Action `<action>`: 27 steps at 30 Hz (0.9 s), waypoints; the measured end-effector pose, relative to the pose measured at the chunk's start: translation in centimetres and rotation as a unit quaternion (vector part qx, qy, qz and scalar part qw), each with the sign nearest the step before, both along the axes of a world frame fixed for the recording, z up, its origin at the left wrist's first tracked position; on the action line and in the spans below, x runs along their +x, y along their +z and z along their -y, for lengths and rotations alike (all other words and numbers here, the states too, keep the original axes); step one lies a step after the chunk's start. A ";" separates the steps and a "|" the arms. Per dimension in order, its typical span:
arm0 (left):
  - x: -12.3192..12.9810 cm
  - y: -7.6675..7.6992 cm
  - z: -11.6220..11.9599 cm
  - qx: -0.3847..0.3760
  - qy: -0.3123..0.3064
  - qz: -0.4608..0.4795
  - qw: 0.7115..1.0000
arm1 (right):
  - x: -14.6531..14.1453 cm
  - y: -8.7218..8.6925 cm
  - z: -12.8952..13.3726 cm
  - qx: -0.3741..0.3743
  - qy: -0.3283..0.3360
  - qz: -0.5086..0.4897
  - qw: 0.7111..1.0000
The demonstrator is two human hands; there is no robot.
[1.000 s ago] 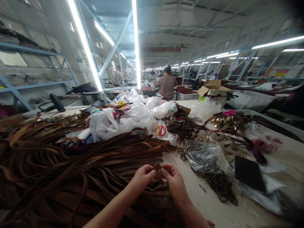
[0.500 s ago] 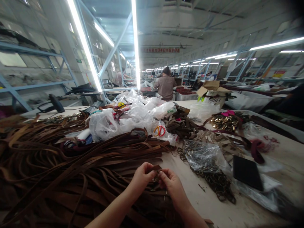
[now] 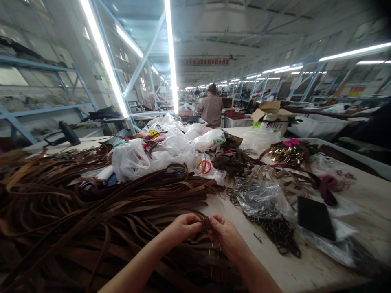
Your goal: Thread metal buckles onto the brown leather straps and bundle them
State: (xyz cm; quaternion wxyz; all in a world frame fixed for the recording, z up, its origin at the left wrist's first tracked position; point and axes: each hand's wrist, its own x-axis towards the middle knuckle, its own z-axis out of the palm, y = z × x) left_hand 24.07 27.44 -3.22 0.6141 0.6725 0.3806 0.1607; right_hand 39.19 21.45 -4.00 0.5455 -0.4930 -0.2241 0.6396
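Observation:
At the lower centre, my left hand (image 3: 187, 226) pinches a brown leather strap (image 3: 205, 223) near its end. My right hand (image 3: 221, 230) has its fingers closed on the same piece from the other side, so both hands nearly meet. Small metal parts show just below my fingers, too small to make out. A large heap of long brown straps (image 3: 122, 211) spreads over the left side and under my forearms. Dark metal buckles (image 3: 282, 236) lie to the right, partly under clear plastic.
Ahead are white plastic bags (image 3: 171, 142) and red-and-yellow scissors (image 3: 203, 164). A black flat object (image 3: 316, 217) and gold buckles (image 3: 285, 154) lie at the right. A cardboard box (image 3: 271, 116) stands farther back. Beyond the table, a person (image 3: 211, 106) faces away.
Both hands have moved slightly down, and the strap end between them has turned; it now looks folded or more upright. The whole view has shifted a little.

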 end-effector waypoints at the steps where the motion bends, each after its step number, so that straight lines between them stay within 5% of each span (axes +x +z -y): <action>1: 0.0 0.1 0.1 0.003 0.001 0.013 1.000 | -0.2 -0.1 -0.1 0.002 0.010 0.000 1.000; 5: 0.0 0.4 0.2 0.066 0.060 0.035 0.995 | -1.0 -0.5 -1.3 0.009 0.027 0.062 0.998; 12: -0.8 0.0 -0.7 0.252 0.076 -0.011 0.965 | -1.9 -1.8 -3.1 0.037 0.068 0.130 0.989; 18: -1.3 0.2 -1.3 0.128 0.111 0.058 0.984 | -2.2 -2.3 -3.8 0.012 0.065 0.127 0.990; 21: -1.6 0.3 -1.3 0.180 0.118 -0.033 0.976 | -2.6 -2.3 -4.0 0.000 0.069 0.119 0.990; 27: -1.5 0.7 -0.7 0.312 0.131 -0.277 0.899 | -3.5 -2.2 -3.9 -0.008 0.073 0.107 0.992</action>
